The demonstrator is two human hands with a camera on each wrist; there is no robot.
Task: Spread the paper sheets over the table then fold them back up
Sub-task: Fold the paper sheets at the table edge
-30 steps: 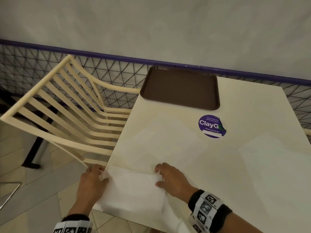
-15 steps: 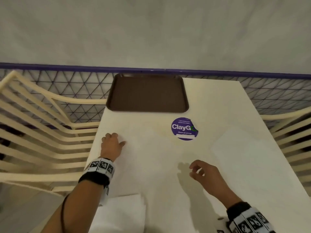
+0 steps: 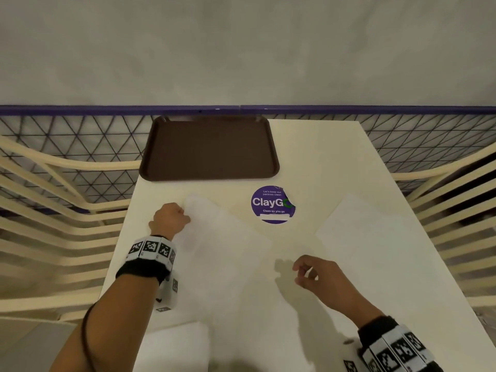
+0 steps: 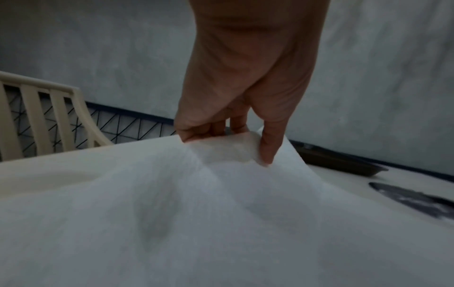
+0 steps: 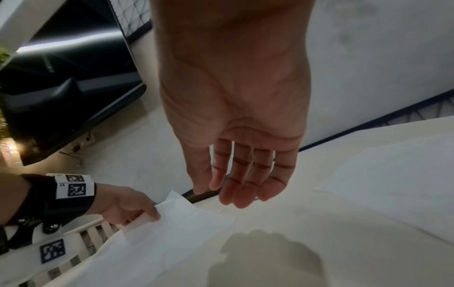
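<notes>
Tray [image 3: 209, 149] behind sheets [image 3: 375, 253] (sticker [image 3: 272, 204] between).

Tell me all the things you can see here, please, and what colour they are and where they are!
Paper sheets: three, white; one lifted at its far corner on the table's left, one flat on the right, one at the near edge.
Table: one, cream, middle.
Tray: one, brown, far left of the table.
Sticker: one, purple, round, near the tray.
Chairs: two, cream, slatted; left and right.
Fence: black mesh, purple rail, behind.
Wall: grey.
Left hand: pinches the left sheet's corner.
Right hand: empty, above the table.
</notes>
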